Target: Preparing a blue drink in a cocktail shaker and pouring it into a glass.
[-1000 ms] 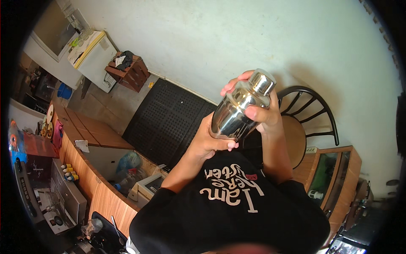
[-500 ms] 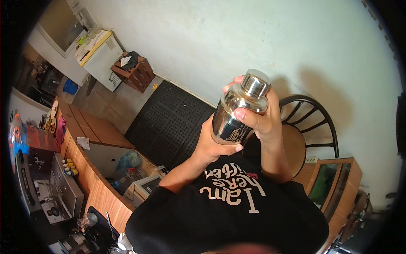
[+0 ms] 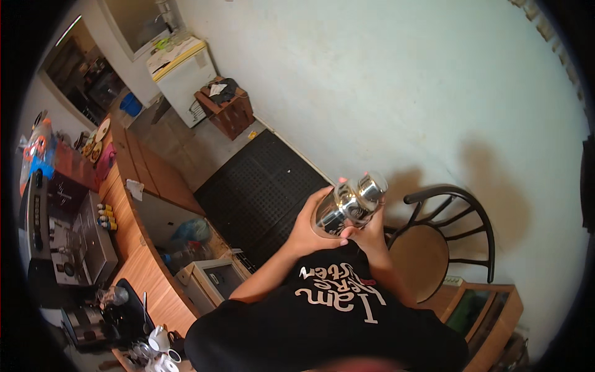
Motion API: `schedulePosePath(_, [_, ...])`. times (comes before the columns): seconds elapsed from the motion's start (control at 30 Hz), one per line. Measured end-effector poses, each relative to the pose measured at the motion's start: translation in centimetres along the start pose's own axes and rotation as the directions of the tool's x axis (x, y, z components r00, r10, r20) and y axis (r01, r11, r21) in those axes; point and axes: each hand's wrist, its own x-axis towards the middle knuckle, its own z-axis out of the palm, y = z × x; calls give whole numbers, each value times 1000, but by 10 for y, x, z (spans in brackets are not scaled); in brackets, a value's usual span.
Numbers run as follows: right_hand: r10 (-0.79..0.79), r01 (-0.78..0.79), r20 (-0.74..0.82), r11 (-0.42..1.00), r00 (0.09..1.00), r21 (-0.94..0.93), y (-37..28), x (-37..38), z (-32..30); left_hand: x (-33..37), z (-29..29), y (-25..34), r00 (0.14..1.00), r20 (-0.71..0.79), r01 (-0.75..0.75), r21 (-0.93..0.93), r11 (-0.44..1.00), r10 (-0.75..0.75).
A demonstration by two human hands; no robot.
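A shiny metal cocktail shaker is held in both hands in front of my chest. It lies tilted, its capped end pointing up and to the right. Around the wider lower body wraps my left hand, thumb along the near side. My right hand grips the shaker nearer the shoulder and cap, with some fingers hidden behind it. The small rounded cap sits on the shaker's top.
A wooden counter runs along the left, bearing an espresso machine, small bottles and white cups. A black chair stands close on the right by the wall. Black rubber matting covers the floor ahead.
Both hands have brought the shaker lower and slightly left, closer to my chest, and it now tilts further to the right. The head view has shifted too.
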Motion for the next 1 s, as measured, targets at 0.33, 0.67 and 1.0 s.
schedulePosePath(0.33, [-24,-23,-137,942,990,-335,15,4,-1,-3,5,-16,982,-118,-111,280,954,148])
schedulePosePath(0.67, [-203,176,15,809,979,-561,13,20,-1,2,22,-17,926,-228,-177,444,878,302])
schedulePosePath(1.0, [-303,332,162,681,939,-652,-5,29,-4,0,34,-14,877,-262,-212,544,812,404])
